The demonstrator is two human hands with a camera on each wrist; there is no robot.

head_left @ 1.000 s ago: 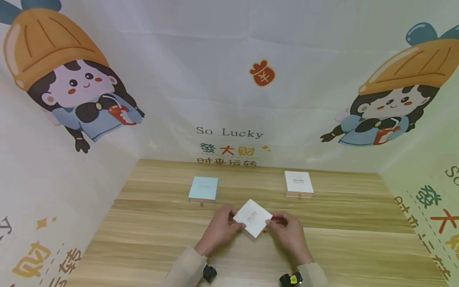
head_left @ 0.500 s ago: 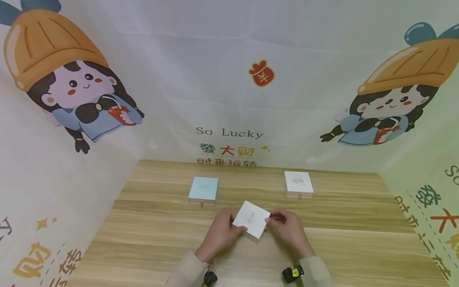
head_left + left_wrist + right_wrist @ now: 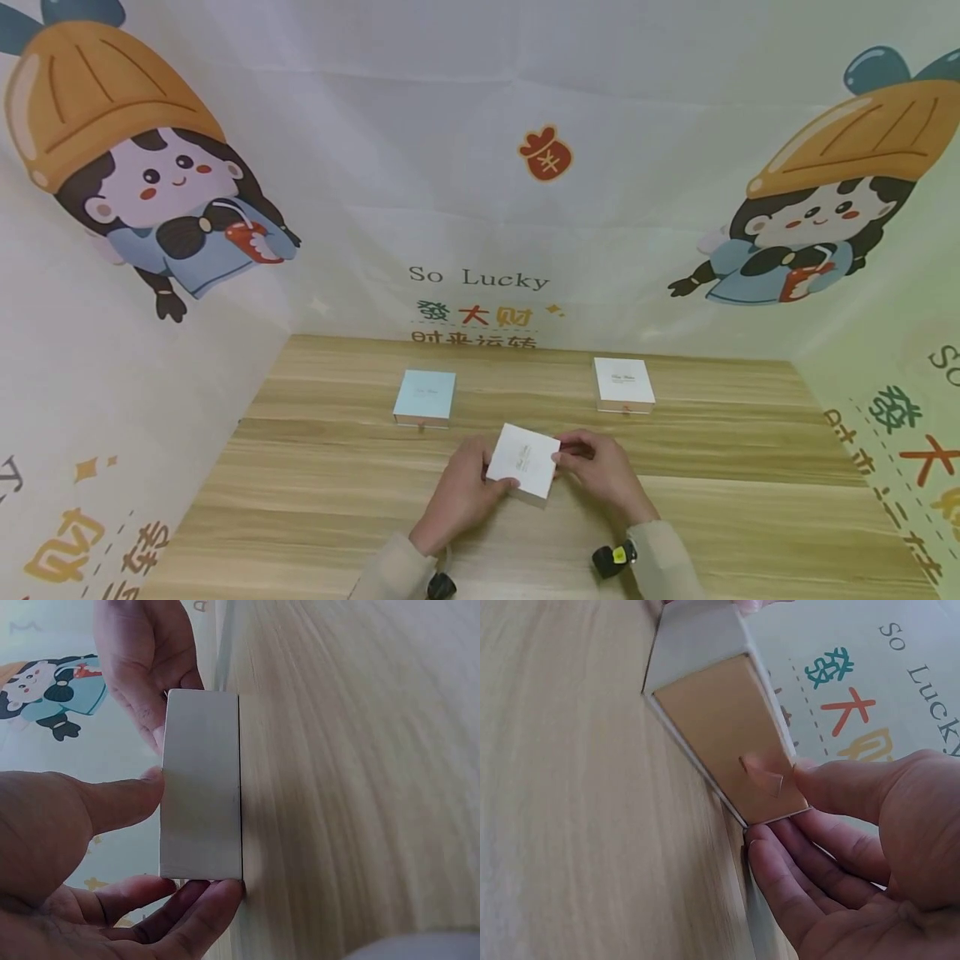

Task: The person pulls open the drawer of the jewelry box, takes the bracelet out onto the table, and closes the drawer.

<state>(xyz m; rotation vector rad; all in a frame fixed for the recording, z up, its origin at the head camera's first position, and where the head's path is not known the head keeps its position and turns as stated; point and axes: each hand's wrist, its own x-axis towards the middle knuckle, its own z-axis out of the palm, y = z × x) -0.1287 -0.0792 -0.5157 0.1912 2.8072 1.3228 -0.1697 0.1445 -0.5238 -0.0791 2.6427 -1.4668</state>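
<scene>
- A square white box (image 3: 522, 460), slightly turned, lies between a person's hands at the near middle of the tabletop (image 3: 300, 475); whether its underside touches the wood is hard to tell.
- It looks like stiff card, probably light, smooth and a little slippery, its corners likely to dent if squeezed hard.
- Left hand (image 3: 465, 490): the grip is closed on the box's left part, thumb on the top's near edge.
- Right hand (image 3: 602, 472): the grip pinches the right side, thumb on the top edge, fingers below.
- Opposite side walls seem the safest hold; the small ribbon tab (image 3: 763, 777) on the tan drawer front (image 3: 712, 731), facing right, seems meant for pulling.
- The drawer front sits flush in its sleeve, so any contents are hidden.
- Farther off stand two closed boxes, insides unseen: a pale blue box (image 3: 425, 397) at left, a second white box (image 3: 623, 383) at right.
- Beyond hangs a cartoon-printed backdrop (image 3: 420, 167).
</scene>
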